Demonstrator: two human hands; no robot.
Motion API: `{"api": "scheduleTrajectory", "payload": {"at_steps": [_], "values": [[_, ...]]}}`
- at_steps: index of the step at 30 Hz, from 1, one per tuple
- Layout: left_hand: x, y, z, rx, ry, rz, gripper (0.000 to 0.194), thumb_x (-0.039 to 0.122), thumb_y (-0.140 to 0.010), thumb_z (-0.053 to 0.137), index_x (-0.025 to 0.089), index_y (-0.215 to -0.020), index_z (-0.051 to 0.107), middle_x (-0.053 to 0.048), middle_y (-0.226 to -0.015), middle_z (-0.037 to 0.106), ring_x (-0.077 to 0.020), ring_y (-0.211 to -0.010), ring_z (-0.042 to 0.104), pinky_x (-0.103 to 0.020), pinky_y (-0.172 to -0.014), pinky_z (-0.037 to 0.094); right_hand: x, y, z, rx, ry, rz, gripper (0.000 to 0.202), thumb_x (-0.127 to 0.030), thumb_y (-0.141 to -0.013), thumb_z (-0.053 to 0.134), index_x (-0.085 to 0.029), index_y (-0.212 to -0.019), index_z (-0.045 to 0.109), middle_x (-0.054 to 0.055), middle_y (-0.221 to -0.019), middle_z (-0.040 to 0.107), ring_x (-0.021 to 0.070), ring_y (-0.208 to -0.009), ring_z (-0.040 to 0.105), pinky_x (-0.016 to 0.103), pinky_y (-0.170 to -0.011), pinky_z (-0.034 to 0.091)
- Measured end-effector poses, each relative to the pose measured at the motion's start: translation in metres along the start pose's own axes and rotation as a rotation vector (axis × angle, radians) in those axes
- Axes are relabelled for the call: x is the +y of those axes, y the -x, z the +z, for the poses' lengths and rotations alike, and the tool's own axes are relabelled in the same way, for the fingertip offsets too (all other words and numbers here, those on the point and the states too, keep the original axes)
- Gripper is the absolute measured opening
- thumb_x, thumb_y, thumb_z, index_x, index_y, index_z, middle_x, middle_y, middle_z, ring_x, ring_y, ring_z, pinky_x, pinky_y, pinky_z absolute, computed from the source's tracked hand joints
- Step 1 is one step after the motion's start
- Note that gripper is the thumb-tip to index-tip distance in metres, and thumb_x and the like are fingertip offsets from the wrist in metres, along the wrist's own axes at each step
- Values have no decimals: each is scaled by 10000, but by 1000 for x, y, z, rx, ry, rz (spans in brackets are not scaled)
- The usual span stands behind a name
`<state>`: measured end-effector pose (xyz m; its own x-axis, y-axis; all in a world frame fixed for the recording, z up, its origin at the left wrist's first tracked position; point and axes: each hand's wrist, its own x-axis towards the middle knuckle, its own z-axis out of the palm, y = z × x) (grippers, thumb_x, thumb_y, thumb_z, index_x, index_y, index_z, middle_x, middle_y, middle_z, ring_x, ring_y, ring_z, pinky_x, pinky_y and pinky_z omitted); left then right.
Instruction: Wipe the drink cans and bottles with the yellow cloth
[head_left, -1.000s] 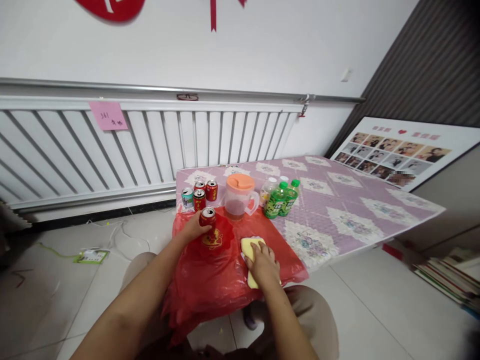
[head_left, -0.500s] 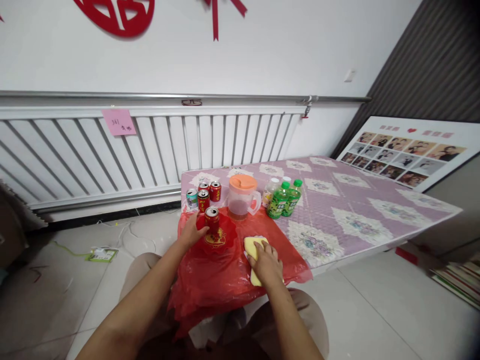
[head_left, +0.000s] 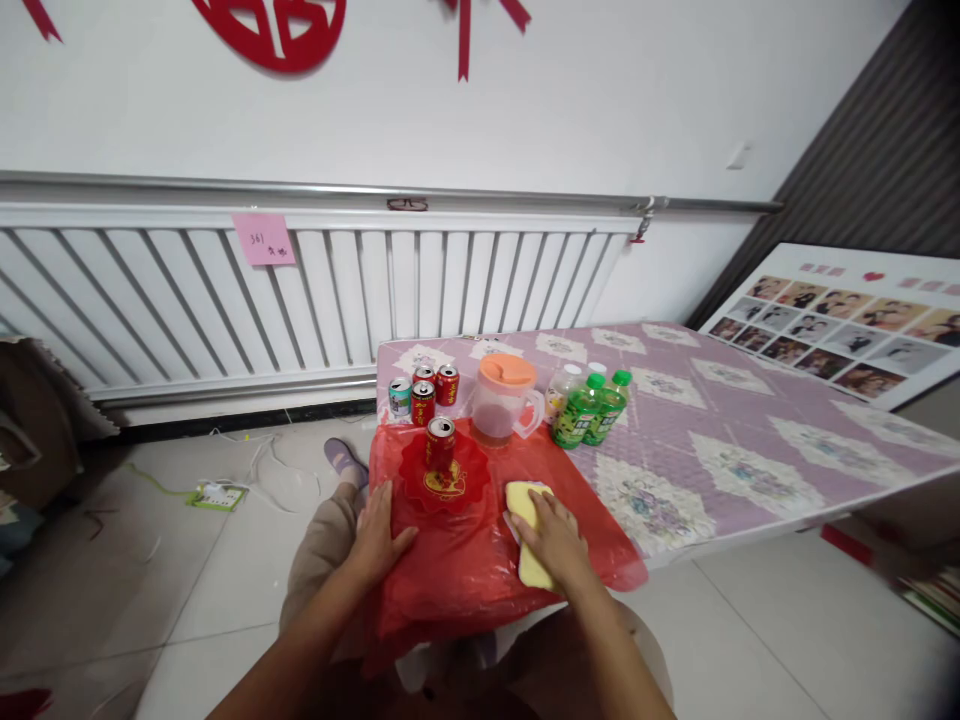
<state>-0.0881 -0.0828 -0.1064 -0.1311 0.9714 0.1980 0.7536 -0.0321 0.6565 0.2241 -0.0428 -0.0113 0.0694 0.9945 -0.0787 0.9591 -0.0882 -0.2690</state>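
Note:
My left hand rests at the left edge of the red plastic sheet, thumb and fingers apart, with nothing in it. Just beyond it lies a red scalloped plate with a gold print. A red drink can stands upright on this plate, apart from my hand. My right hand presses down on a folded yellow cloth, its fingers bent over the top. The cloth lies on the red plastic sheet. Behind the plate stands a clear pitcher with an orange lid.
Several cans stand together at the back left. Right of the pitcher are green-capped bottles and white-capped ones. A quilted floral cover spreads rightward. A white radiator lines the wall. Cables lie on the floor at left.
My left hand has let go of the can on the plate and drawn back toward me. My right hand stays on the yellow cloth. The view has shifted slightly left.

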Motion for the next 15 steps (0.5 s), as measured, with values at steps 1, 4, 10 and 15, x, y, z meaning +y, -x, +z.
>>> {"api": "scheduleTrajectory", "payload": {"at_steps": [1,4,10,15], "values": [[0,1,-1,-29,-13,-17,869,419,-798,623,153,-1524,225,-187,-1574,324,-372,-1472,271,-578,-1181,252,-1,1,-5,41,-2,8,630,-542,-914,459,-231,-1461,421,131,-1536,402,347,-1367,388,551,-976,424],[5,4,-6,-95,-56,-83,916,400,-768,632,129,-1532,205,-197,-1607,252,-373,-1499,198,-584,-1181,242,-11,6,-16,235,-95,-51,610,-456,-894,497,-182,-1436,450,167,-1415,523,337,-1278,490,497,-979,432],[18,5,-16,-198,-108,-161,950,415,-761,601,118,-1549,159,-165,-1651,118,-335,-1523,129,-544,-1199,217,-57,22,10,4,-631,-234,485,-377,-832,549,-187,-1278,576,38,-811,705,226,-759,673,338,-755,520],[24,4,-20,-272,-145,-217,994,444,-742,603,109,-1555,139,-154,-1659,66,-353,-1525,104,-550,-1199,196,-80,22,45,-120,-746,-173,486,-314,-792,596,-229,-1270,580,15,-813,694,218,-756,674,343,-758,524]]}}
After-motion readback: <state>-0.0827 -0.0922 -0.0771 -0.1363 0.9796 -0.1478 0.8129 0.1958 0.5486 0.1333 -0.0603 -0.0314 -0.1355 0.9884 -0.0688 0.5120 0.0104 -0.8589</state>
